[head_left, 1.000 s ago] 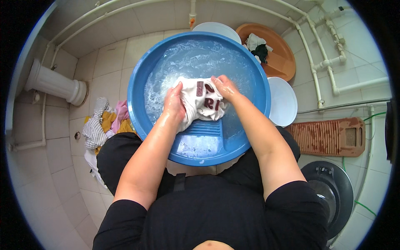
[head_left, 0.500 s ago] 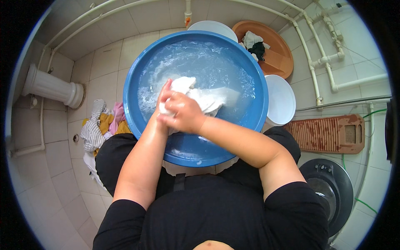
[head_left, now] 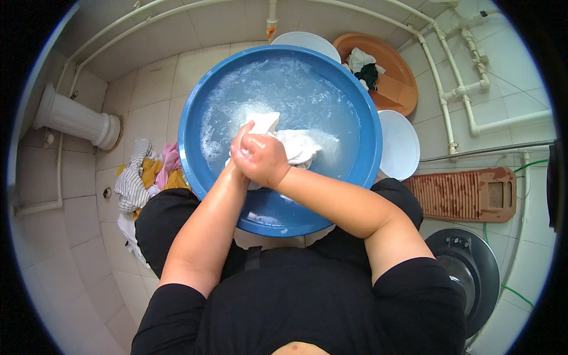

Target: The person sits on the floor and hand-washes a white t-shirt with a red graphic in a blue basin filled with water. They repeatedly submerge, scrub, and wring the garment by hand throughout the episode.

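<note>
A large round blue basin [head_left: 188, 112] of cloudy, sudsy water stands between my knees. In it lies a white wet cloth [head_left: 300, 147], partly under the surface, with a bunched end rising beside my hands. My left hand [head_left: 241, 145] grips the bunched cloth near the basin's near left part. Closed over it is my right hand [head_left: 266, 161], its fingers pressed against the left hand with cloth between them. The hands overlap, so some fingers and the cloth inside them are hidden. Loose cloth trails to the right from under my right hand.
Left of the basin, clothes [head_left: 151, 174] lie heaped on the tiles. An orange-brown tub [head_left: 397, 89] with garments and a white basin [head_left: 399, 145] stand right. Beyond my right knee are a ridged brown washboard [head_left: 455, 194] and a dark round lid-like object [head_left: 486, 278].
My right hand has closed from loosely spread, blurred fingers to a grip against my left hand. Both hands have shifted slightly right, and the cloth's trailing part has bunched closer.
</note>
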Demonstrator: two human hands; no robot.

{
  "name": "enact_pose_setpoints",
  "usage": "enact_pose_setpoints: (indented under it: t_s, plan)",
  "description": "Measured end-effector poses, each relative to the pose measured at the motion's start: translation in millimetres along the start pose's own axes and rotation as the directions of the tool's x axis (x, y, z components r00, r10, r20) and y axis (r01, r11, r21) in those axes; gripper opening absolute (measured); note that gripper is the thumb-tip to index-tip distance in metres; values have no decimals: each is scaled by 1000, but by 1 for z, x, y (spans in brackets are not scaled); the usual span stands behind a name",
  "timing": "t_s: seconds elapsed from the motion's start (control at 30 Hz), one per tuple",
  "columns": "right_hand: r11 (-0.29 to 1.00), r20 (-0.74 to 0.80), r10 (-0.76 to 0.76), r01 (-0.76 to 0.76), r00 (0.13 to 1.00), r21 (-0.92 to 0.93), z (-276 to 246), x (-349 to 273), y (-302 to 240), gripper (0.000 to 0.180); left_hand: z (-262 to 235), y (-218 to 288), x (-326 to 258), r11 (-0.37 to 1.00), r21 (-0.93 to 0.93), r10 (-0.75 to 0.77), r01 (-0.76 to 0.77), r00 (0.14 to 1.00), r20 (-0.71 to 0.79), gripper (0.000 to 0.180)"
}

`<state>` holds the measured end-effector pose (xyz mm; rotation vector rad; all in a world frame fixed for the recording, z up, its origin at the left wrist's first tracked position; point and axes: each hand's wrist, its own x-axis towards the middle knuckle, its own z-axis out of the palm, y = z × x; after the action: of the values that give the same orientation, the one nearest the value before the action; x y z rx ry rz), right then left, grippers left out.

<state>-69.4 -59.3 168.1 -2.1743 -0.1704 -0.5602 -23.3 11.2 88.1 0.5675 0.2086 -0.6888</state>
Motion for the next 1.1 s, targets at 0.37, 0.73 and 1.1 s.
enact_pose_setpoints:
  t_s: [0.37, 0.73, 1.1]
  plan:
    - [544, 60, 820, -808, 569, 227, -68, 2, 203, 69, 45, 16, -1, 978, -183, -123, 98, 984, -131, 47]
    - [552, 159, 572, -521, 805, 651, -33, 12, 134, 41, 84, 19, -23, 995, 38, -87, 90, 994, -69, 57]
    - [953, 1, -286, 285, 958, -104, -10, 0, 32, 22, 2, 11, 11, 963, -97, -212, 251, 929, 304, 39]
